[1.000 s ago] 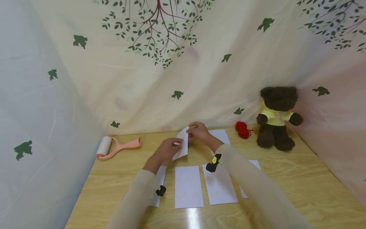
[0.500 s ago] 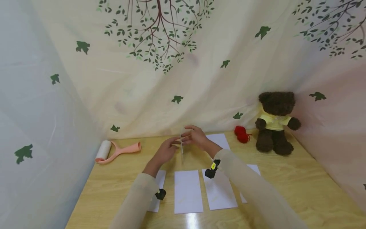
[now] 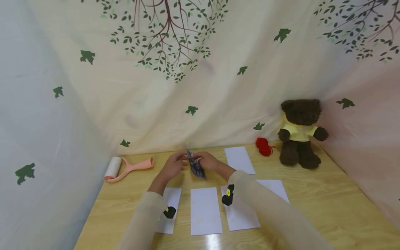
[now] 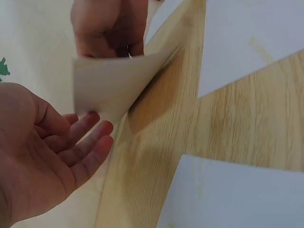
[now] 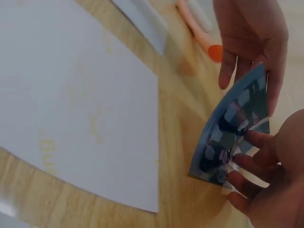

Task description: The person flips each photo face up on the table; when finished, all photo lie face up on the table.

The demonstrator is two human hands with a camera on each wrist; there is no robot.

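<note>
A photo print is held tilted between both hands above the wooden table. Its dark blue picture side curves slightly in the right wrist view; its blank pale back faces the left wrist camera. My left hand holds it at one corner, middle fingertip against the back, the other fingers loosely bent. From the opposite side, my right hand grips it with several fingertips on the picture face; the right thumb is hidden. Nearest to the hands lies a white sheet, one of several face-down sheets.
Another white sheet lies at the back right. A lint roller with a peach handle is at the back left. Red yarn and a brown teddy bear in a yellow shirt sit at the back right, before a cloth backdrop.
The photo print has turned from its white back, through edge-on, to show its picture side in the head view. The hands moved slightly left, and the right hand came lower on the print.
</note>
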